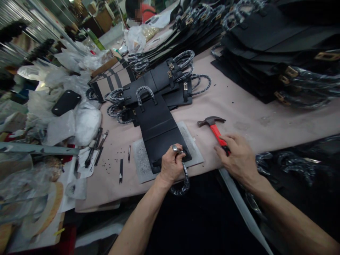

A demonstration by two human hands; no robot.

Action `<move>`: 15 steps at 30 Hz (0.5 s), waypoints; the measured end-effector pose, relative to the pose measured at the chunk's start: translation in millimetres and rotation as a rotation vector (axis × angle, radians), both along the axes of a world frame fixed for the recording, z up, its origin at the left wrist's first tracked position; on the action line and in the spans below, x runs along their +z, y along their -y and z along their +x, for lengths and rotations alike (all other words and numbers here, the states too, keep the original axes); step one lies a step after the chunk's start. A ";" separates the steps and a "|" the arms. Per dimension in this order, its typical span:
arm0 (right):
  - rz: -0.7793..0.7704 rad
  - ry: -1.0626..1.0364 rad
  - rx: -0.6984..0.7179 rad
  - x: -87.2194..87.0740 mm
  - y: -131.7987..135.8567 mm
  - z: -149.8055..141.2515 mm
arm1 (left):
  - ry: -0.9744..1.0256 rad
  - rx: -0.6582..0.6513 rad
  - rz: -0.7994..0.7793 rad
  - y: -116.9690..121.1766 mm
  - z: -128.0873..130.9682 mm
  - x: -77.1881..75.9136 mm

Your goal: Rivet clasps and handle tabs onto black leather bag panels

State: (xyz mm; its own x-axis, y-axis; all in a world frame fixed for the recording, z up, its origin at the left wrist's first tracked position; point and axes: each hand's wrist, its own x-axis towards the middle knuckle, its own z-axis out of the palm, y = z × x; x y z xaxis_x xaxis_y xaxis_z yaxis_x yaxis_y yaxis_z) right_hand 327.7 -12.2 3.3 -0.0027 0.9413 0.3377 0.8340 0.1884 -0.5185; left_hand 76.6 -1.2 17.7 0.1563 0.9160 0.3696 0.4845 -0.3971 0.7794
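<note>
Head view: black bag panel (159, 124) is lying on a pale slab (195, 150) at the table's near edge, its far wrapped handle (145, 92) arching up, its near wrapped handle (186, 177) hanging over the edge. Left hand (171, 164) is pressing down at the panel's near end, thumb and fingers clamping a metal tool (174, 148); the tool's lower end is hiding behind the fingers. Right hand (239, 159) is reaching the hammer (215, 132), fingers lying over the black end of its red handle; cannot tell if they are closing tight. Hammer's claw head is pointing away from the person, right of the slab. Left of the slab, a thin rod (129, 154) and a notched flat strip (121, 170) are lying near small black bits (107, 166). Beyond the panel, more bag pieces (156, 79) are piling up beside a checked box (111, 78); a big stack (265, 53) is filling far right. Plastic bags (87, 122) are crowding the left; a person in red (147, 12) is showing at the back
</note>
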 end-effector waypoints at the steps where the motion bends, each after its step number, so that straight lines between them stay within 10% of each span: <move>1: -0.099 0.101 -0.032 -0.3 -3.1 9.5 | 0.007 -0.002 -0.006 0.3 0.3 -0.5; 4: -0.431 0.212 -0.058 -1.4 -10.8 26.8 | 0.021 0.000 -0.023 0.7 0.6 -1.5; 9: -0.862 -0.585 -0.095 9.5 -25.4 24.5 | 0.007 0.029 -0.065 1.2 -0.3 -5.1; 15: -0.981 -0.814 -0.003 54.0 -27.2 8.1 | 0.040 0.022 -0.097 1.1 0.0 -7.6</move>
